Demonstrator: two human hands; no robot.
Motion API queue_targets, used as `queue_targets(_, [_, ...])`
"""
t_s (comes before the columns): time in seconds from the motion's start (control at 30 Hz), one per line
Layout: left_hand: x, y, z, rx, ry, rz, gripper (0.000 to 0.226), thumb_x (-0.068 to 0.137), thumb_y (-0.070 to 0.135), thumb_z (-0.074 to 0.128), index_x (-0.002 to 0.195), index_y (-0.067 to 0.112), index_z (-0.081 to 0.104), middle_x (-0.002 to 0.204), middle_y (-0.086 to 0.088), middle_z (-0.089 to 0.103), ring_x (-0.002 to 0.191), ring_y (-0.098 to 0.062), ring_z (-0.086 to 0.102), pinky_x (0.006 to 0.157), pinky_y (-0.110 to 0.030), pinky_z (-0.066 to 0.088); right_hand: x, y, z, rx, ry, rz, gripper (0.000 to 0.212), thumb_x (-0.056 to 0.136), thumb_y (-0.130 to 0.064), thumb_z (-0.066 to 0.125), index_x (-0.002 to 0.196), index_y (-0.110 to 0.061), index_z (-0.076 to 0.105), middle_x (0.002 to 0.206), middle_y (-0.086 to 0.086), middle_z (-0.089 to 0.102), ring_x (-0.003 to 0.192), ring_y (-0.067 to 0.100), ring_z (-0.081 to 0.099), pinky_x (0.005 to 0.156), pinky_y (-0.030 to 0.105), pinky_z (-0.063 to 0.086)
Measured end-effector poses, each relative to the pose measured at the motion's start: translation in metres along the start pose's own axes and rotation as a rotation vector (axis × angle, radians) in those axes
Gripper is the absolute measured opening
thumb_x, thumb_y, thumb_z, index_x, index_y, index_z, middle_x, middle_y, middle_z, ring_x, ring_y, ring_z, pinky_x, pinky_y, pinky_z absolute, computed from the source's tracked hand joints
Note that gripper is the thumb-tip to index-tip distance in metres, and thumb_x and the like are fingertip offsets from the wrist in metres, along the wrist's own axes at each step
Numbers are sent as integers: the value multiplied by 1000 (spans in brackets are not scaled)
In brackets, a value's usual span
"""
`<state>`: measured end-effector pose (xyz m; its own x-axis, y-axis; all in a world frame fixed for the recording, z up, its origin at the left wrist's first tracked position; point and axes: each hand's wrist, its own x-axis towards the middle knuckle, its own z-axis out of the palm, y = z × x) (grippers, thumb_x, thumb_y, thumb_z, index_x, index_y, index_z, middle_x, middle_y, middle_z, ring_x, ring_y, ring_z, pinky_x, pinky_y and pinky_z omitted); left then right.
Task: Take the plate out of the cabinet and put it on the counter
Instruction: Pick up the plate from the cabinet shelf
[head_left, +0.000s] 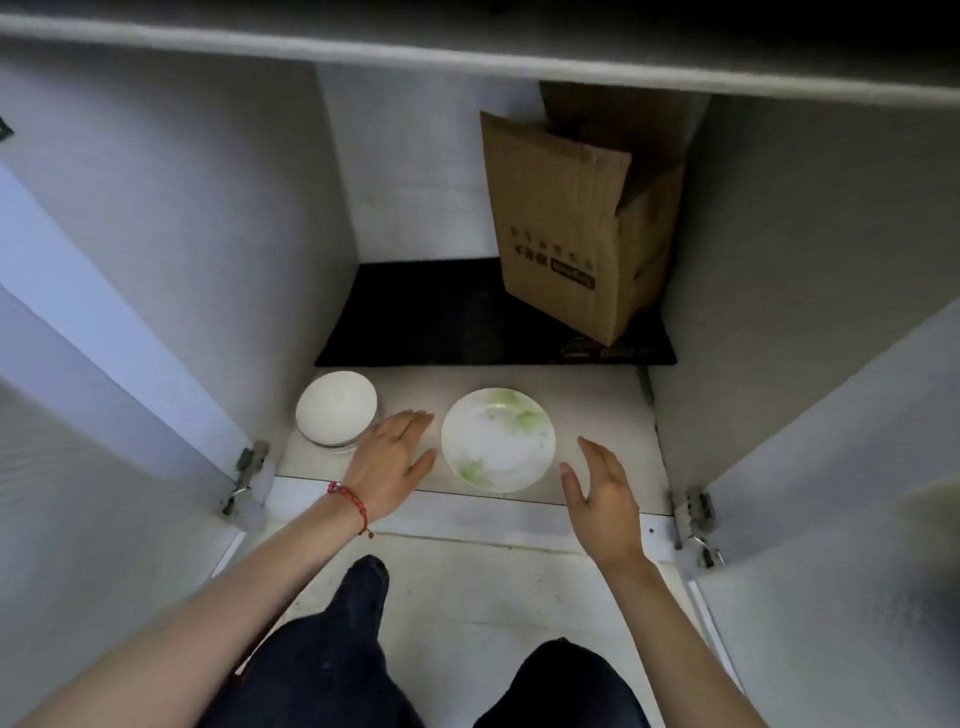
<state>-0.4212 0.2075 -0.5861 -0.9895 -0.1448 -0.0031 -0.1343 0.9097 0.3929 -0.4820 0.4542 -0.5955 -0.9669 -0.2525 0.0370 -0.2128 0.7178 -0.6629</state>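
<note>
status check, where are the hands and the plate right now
Left hand and right hand open, flanking the plate, neither gripping. Plate flat on cabinet floor near front edge. White bowl beside left hand; nothing blocking the lift.

Bare forearms, red bracelet (353, 500) at left wrist, dark trousers (332, 670).
</note>
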Motion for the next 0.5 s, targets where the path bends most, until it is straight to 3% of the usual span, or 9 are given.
queue_targets(0.27, [21, -34, 55, -65, 55, -25, 65, 81, 45, 29, 121, 0, 53, 123, -22, 59, 113, -35, 56, 99, -46, 42, 33, 40, 54, 93, 6, 34, 44, 93, -30, 46, 134, -12, 43, 136, 9, 48, 123, 25, 48, 99, 39, 45])
queue_targets(0.5, [50, -43, 99, -168, 91, -91, 79, 75, 55, 19, 127, 2, 47, 131, -18, 54, 123, -31, 46, 103, -39, 37, 55, 74, 84, 135, 14, 70, 40, 93, -26, 48, 130, -11, 47, 131, 9, 52, 118, 25, 51, 95, 34, 44])
